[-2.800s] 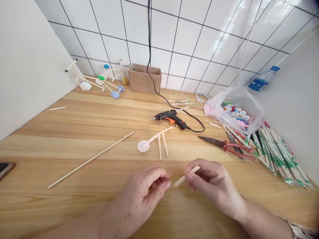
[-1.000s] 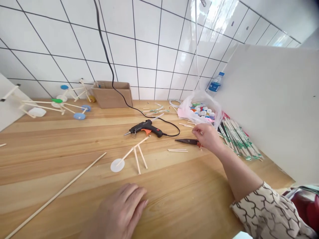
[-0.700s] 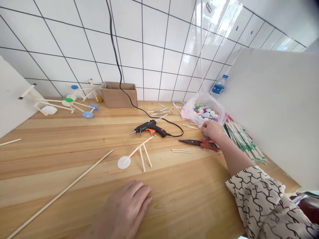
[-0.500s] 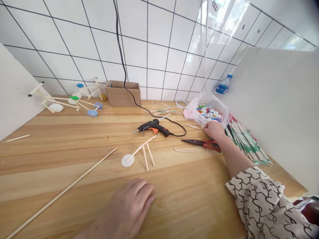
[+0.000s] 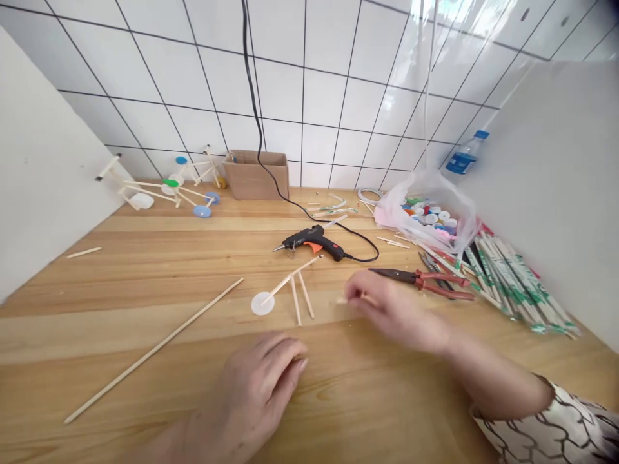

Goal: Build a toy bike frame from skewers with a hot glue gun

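Note:
My right hand [image 5: 394, 312], smeared by motion, is closed on a short wooden stick [image 5: 340, 301] whose pale end juts out left of the fingertips. My left hand [image 5: 264, 380] rests on the table, fingers loosely curled together, with nothing visible in it. Beyond it lies a small stick frame: one longer stick with two short legs [image 5: 305, 295] and a translucent white disc [image 5: 262, 303] at its left end. Right behind my right hand are red-handled pliers [image 5: 418, 278]. A black glue gun [image 5: 314, 241] with an orange trigger lies farther back.
A long thin stick [image 5: 155, 350] lies at left. Stick models with bottle-cap wheels [image 5: 202, 211] stand behind it, near a cardboard box [image 5: 256, 177]. At right are a plastic bag [image 5: 464, 212] of bottle caps, wrapped sticks [image 5: 527, 283] and a water bottle [image 5: 467, 153].
My right hand has come from beside the cap bag toward the middle of the table and taken hold of a short stick. My left hand stays on the table. The view has shifted slightly.

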`<state>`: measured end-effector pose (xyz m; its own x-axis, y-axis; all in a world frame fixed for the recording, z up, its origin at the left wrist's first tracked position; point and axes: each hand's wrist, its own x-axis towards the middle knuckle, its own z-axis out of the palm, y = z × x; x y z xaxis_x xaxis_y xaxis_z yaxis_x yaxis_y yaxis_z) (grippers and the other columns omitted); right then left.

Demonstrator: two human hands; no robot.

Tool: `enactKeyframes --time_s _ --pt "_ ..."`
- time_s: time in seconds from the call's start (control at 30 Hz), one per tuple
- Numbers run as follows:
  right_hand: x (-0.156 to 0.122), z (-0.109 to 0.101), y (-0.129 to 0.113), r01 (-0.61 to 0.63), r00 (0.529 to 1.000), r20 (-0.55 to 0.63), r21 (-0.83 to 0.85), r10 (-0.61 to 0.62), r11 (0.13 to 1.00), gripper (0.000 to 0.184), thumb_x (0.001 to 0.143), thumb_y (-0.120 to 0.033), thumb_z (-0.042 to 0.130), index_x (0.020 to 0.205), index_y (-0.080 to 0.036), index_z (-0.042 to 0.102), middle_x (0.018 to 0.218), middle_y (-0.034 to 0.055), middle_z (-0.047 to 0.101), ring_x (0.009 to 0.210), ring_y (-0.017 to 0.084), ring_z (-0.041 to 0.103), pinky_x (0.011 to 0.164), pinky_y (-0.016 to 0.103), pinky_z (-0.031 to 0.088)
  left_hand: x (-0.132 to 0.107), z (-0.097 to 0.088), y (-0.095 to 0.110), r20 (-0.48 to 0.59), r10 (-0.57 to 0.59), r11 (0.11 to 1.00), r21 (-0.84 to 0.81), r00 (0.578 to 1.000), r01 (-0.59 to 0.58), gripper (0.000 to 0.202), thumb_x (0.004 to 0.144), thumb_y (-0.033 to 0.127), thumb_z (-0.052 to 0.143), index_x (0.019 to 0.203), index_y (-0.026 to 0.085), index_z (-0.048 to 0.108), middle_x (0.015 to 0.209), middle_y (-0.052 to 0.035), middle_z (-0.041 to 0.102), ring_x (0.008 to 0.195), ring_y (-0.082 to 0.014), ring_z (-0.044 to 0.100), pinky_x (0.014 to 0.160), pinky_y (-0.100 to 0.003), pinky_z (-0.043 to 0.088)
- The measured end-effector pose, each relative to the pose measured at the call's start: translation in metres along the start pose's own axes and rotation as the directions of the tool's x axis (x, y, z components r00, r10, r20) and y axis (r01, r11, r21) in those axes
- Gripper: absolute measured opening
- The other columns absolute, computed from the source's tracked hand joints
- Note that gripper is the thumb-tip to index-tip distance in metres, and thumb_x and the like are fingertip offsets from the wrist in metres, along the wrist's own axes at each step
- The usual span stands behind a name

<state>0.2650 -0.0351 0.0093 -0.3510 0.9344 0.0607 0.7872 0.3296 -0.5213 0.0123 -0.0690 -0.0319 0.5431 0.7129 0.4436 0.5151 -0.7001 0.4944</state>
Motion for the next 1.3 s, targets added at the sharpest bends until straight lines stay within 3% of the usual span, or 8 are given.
enactKeyframes --time_s 0.1,0.27,0.4,0.6,0.83,1.3 --pt "-0.004 0.035 -0.029 0.242 0.967 0.086 -0.041 -0.238 0.969 0.014 0.088 -0.010 0.047 0.084 -0.018 0.057 0.083 0.0046 0.060 0.079 0.017 0.050 0.075 0.030 0.041 0.002 -0.002 -0.002 -0.011 -0.036 0.999 0.031 0.999 0.037 0.017 0.090 0.018 0.043 0.082 0.021 0.057 0.073 0.0014 0.064 0.064 -0.0121 0.062 0.058 -0.022 0.049" --pt "0.003 0.058 -0.034 0.360 0.933 0.075 -0.234 -0.352 0.903 0.013 0.086 -0.007 0.049 0.083 -0.016 0.057 0.083 0.0064 0.059 0.079 0.019 0.046 0.074 0.031 0.038 0.008 -0.003 -0.004 -0.061 0.017 0.992 0.126 0.998 -0.009 0.014 0.090 0.017 0.043 0.089 0.020 0.057 0.073 0.0003 0.064 0.062 -0.0126 0.061 0.057 -0.022 0.048" --pt "0.004 0.054 -0.028 0.350 0.936 0.022 -0.157 -0.351 0.923 0.010 0.086 -0.009 0.050 0.084 -0.015 0.057 0.084 0.0076 0.060 0.081 0.020 0.049 0.075 0.032 0.040 0.011 -0.001 -0.007 0.013 -0.011 0.984 0.176 1.000 0.009 0.021 0.091 0.017 0.041 0.080 0.019 0.059 0.070 -0.0005 0.062 0.061 -0.0125 0.059 0.056 -0.022 0.047" --pt "0.000 0.043 -0.016 0.232 0.973 -0.027 0.027 -0.231 0.972 0.009 0.081 -0.010 0.056 0.088 -0.016 0.055 0.088 0.0065 0.059 0.083 0.019 0.051 0.078 0.034 0.040 0.013 0.000 -0.005 0.055 -0.054 0.986 0.158 0.997 0.044 0.019 0.090 0.015 0.042 0.080 0.018 0.059 0.070 -0.0008 0.061 0.063 -0.0140 0.057 0.058 -0.025 0.046" --pt "0.002 0.052 -0.012 0.249 0.968 -0.047 0.017 -0.248 0.968 0.010 0.087 -0.012 0.052 0.079 -0.017 0.055 0.081 0.0042 0.057 0.078 0.018 0.049 0.075 0.033 0.037 0.013 0.001 -0.006 0.061 -0.055 0.985 0.166 0.997 0.044 0.019 0.091 0.015 0.044 0.082 0.017 0.060 0.071 -0.0010 0.062 0.064 -0.0143 0.058 0.059 -0.025 0.046" --pt "0.009 0.057 -0.013 0.248 0.965 -0.080 -0.052 -0.251 0.967 0.012 0.091 -0.016 0.050 0.081 -0.016 0.057 0.080 0.0055 0.059 0.077 0.018 0.050 0.074 0.032 0.038 0.014 0.003 -0.010 -0.002 -0.072 0.971 0.228 0.997 0.071 0.016 0.091 0.015 0.046 0.079 0.018 0.056 0.070 -0.0002 0.061 0.062 -0.0148 0.057 0.057 -0.026 0.045"
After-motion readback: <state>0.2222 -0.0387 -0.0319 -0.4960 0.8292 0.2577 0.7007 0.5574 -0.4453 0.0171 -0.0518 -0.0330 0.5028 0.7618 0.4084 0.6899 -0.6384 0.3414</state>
